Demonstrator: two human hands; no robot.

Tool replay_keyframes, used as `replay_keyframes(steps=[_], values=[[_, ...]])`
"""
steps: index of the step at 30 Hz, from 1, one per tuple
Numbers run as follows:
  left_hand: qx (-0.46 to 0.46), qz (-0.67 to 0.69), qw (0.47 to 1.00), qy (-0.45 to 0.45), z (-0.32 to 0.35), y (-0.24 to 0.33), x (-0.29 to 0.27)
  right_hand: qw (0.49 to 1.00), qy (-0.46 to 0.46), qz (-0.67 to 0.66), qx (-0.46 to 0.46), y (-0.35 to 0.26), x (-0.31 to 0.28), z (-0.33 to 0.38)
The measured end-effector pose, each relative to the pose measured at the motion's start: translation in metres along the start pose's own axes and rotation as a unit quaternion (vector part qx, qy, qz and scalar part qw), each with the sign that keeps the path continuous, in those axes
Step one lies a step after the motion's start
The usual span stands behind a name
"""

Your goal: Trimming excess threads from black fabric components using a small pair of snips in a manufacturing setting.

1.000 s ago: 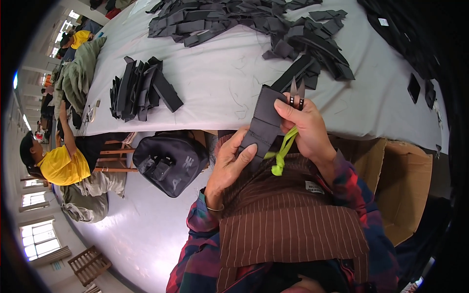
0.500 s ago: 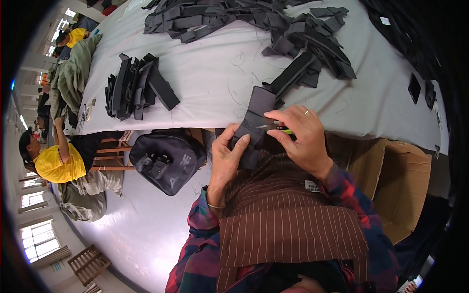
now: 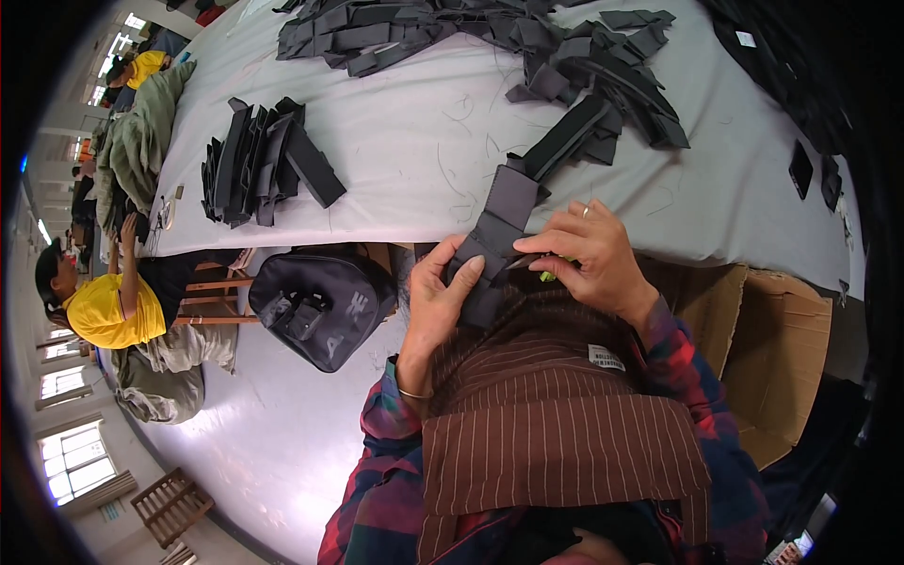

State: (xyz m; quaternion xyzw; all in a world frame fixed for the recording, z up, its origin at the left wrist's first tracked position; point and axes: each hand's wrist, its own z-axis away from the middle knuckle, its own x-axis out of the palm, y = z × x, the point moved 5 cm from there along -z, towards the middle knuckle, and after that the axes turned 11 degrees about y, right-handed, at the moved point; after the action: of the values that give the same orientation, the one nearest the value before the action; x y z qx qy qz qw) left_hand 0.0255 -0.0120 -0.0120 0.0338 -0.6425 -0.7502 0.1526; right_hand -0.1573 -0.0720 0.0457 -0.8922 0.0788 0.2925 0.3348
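Observation:
My left hand (image 3: 435, 294) pinches a dark grey fabric strip (image 3: 506, 202) between thumb and fingers, at the near edge of the white-covered table (image 3: 395, 151). The strip's upper end lies on the table against more folded dark strips (image 3: 568, 137), which trail back toward a larger heap. In my right hand (image 3: 598, 259) are small thread snips (image 3: 562, 267) with yellow-green on them, mostly covered by my fingers. Their tip is close to the strip's right edge, beside my left thumb. Whether the blades touch the fabric I cannot tell.
A heap of dark strips (image 3: 395, 33) spreads along the far side, and a neater stack (image 3: 254, 169) stands at left. Below the table are a black bag (image 3: 325, 311) and an open cardboard box (image 3: 777, 358). A phone (image 3: 799, 169) lies at right; a person in yellow (image 3: 113, 315) sits at left.
My right hand has turned slightly and moved a little down and right, its fingers now covering more of the snips. My left hand keeps its hold on the strip.

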Motion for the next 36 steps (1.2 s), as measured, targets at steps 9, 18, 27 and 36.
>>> replay_keyframes(steps=[9,18,27,36], values=[[-0.002,-0.014,1.0,-0.009,-0.001,0.001,0.002,0.997,0.052,-0.027,0.057,0.004,0.003,0.001],[-0.016,-0.035,0.998,-0.047,-0.002,0.0,-0.002,0.998,0.0,-0.038,0.045,0.002,0.004,0.001],[-0.056,0.016,0.998,-0.034,-0.001,0.002,0.002,1.0,-0.007,-0.003,0.025,0.002,0.0,0.0],[-0.057,0.075,0.996,0.008,-0.004,0.004,0.001,0.995,0.086,0.053,0.008,-0.01,-0.002,-0.004]])
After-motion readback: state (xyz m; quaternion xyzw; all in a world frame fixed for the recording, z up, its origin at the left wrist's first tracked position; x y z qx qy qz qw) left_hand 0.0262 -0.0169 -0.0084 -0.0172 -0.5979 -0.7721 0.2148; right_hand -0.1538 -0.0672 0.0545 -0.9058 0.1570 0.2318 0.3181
